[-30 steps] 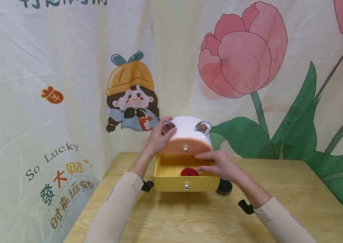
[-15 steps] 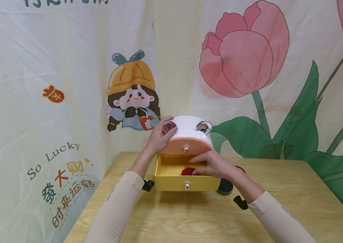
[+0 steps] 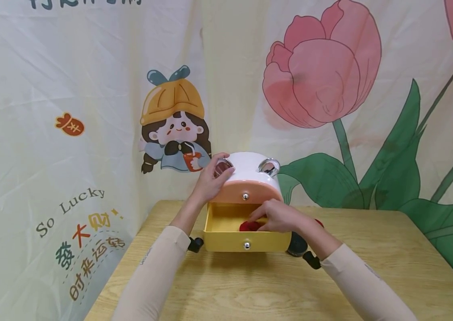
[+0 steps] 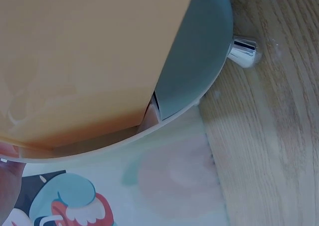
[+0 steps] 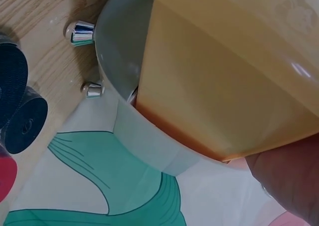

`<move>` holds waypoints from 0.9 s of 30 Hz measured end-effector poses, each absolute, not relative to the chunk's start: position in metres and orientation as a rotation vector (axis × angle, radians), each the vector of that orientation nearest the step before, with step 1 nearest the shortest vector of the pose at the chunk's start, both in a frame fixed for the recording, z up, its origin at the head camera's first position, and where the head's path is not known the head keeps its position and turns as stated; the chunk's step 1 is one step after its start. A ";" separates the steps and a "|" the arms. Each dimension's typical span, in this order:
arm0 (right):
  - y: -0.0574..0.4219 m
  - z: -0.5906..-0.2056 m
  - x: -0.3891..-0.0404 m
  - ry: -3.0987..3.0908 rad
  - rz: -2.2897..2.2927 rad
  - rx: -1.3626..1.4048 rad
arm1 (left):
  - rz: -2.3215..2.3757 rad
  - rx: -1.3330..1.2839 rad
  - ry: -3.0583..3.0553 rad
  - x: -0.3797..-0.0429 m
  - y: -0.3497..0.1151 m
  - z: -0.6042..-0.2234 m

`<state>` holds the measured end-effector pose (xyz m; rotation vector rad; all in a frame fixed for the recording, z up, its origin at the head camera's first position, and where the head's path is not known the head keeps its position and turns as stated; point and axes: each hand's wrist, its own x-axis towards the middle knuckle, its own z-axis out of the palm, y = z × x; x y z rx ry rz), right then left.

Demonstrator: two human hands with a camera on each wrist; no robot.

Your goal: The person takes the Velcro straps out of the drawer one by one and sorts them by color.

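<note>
A small storage box (image 3: 246, 168) with a white domed top and ring-shaped silver eyes stands on the table. Its orange upper drawer (image 3: 230, 194) is in; the yellow lower drawer (image 3: 226, 241) is pulled out. My left hand (image 3: 209, 180) grips the box at its left eye, thumb in front. Inside the yellow drawer lies a red roll (image 3: 246, 227), partly covered by my right hand (image 3: 280, 216), whose curled fingers and thumb pinch it. The right wrist view shows the yellow drawer's underside (image 5: 214, 86) and part of the right hand.
Dark rolls (image 5: 25, 120) and another red roll (image 5: 6, 176) stand to the right of the box. Silver feet (image 5: 79, 33) hold it off the wooden table (image 3: 226, 285). A printed cloth (image 3: 234, 89) hangs close behind.
My right hand has moved left and deeper into the yellow drawer, and its fingers have closed onto the red roll. The left hand stays on the box.
</note>
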<state>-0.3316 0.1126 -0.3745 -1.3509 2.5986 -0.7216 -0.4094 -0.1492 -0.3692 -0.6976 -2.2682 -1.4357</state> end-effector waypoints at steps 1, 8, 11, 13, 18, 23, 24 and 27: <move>0.111 -0.374 -0.332 2.587 -0.715 -1.351 | -1.435 -0.700 -2.268 -0.409 -0.149 -0.369; 0.106 -0.375 -0.335 2.535 -0.708 -1.284 | -1.443 -0.699 -2.273 -0.409 -0.149 -0.369; 0.105 -0.375 -0.335 2.537 -0.694 -1.278 | -1.443 -0.698 -2.275 -0.408 -0.149 -0.369; 0.105 -0.374 -0.335 2.544 -0.673 -1.280 | -1.439 -0.696 -2.277 -0.408 -0.149 -0.368; 0.103 -0.373 -0.335 2.558 -0.611 -1.276 | -1.434 -0.688 -2.284 -0.407 -0.149 -0.368; 0.103 -0.374 -0.337 2.568 -0.586 -1.249 | -1.435 -0.692 -2.281 -0.406 -0.149 -0.368; 0.103 -0.374 -0.337 2.571 -0.587 -1.243 | -1.436 -0.693 -2.279 -0.406 -0.149 -0.368; 0.103 -0.375 -0.338 2.578 -0.582 -1.233 | -1.439 -0.694 -2.277 -0.406 -0.148 -0.368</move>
